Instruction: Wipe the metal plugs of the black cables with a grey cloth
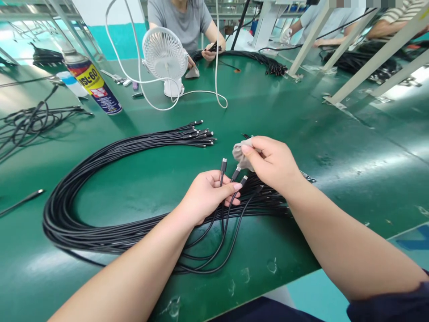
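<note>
Several black USB cables (224, 166) are pinched in my left hand (214, 190), their metal-tipped connectors pointing up between thumb and fingers. My right hand (273, 158) is closed on a crumpled grey cloth (243, 154), just right of those connectors. The cloth is at or very near one connector; whether it touches cannot be told. Under both hands runs a thick bundle of black cables (63, 201), curved in a U on the green table (134, 179). One set of its connector ends lies at the top middle, the other partly hidden behind my right hand and wrist.
A spray can (97, 85) stands at the back left, beside a white fan (164, 58) with a loose white cord. Coiled cables (30, 120) lie at far left, near a single cable end (33, 194). Across the table a person (182, 27) handles cables. Slanted metal legs (362, 53) stand at right.
</note>
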Demonstrator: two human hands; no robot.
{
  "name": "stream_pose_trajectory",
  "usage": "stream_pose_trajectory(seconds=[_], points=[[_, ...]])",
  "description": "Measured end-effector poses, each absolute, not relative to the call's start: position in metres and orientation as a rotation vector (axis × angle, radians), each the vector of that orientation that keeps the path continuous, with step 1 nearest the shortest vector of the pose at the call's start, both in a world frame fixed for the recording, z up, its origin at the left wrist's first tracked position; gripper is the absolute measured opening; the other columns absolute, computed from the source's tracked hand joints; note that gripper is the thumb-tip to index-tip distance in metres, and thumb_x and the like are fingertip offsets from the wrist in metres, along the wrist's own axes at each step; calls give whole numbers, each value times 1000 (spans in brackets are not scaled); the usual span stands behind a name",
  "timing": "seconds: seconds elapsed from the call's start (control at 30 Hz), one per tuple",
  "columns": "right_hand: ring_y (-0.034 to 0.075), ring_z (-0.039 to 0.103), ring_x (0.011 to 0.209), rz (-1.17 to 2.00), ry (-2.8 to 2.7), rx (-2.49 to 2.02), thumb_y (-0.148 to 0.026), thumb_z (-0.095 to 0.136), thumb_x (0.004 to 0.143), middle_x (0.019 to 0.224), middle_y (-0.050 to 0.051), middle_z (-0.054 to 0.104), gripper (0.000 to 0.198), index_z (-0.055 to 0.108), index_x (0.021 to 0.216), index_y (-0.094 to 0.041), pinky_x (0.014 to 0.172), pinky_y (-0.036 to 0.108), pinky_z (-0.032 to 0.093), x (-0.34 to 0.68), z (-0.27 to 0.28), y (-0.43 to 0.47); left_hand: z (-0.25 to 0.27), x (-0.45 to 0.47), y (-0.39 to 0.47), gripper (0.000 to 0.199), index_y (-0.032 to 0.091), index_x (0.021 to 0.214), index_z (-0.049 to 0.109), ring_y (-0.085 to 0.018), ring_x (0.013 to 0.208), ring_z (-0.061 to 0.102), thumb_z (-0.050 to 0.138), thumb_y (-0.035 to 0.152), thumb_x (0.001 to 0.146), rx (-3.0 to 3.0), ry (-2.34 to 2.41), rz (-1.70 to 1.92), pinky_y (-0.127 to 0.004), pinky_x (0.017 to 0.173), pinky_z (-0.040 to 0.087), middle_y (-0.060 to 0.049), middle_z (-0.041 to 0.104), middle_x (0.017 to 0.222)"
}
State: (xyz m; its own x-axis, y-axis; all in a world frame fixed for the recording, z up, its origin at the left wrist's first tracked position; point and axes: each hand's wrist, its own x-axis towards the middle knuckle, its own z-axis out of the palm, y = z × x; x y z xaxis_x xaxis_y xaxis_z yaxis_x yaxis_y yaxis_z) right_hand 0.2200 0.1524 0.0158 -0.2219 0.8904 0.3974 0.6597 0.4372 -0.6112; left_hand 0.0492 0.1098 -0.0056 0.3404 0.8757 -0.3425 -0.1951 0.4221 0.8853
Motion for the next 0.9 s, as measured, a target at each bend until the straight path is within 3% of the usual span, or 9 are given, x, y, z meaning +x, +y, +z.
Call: stream_pose_trajectory(seconds=[0.2,0.3,0.4,0.63,0.9], points=[[17,64,73,1265,-1761,-1057,-46,58,93,82,5,70,32,70,85,-18,67,31,51,208,19,142,0,51,108,20,13,66,55,-9,46,61,70,7,78,916,990,776,-18,48,48,2,63,53],[15,64,58,1660,-1523,-1007,-47,71,83,67,2,69,31,68,87,-17,54,27,51,205,18,142,1,52,107,21,14,65,56,-9,47,62,72,9,77,976,1013,735,-17,49,47,2,63,53],[15,64,53,1837,-1380,-1038,-45,82,71,62,2,70,34,68,82,-15,48,24,50,207,18,144,2,53,106,21,14,65,55,-10,50,64,71,8,77,993,1028,700,-18,51,48,2,63,54],[19,67,52,1765,-1336,-1079,-44,81,69,61,4,71,31,64,74,-18,48,28,52,211,17,145,3,53,105,17,15,69,55,-12,55,65,68,12,79,1044,1048,668,-21,54,48,2,61,56],[15,59,63,1063,-1693,-1206,-37,69,81,68,1,65,21,70,75,-17,59,28,46,214,20,146,-10,53,88,29,20,85,55,-19,79,61,75,39,77,1717,1173,837,-32,71,49,-4,66,89]])
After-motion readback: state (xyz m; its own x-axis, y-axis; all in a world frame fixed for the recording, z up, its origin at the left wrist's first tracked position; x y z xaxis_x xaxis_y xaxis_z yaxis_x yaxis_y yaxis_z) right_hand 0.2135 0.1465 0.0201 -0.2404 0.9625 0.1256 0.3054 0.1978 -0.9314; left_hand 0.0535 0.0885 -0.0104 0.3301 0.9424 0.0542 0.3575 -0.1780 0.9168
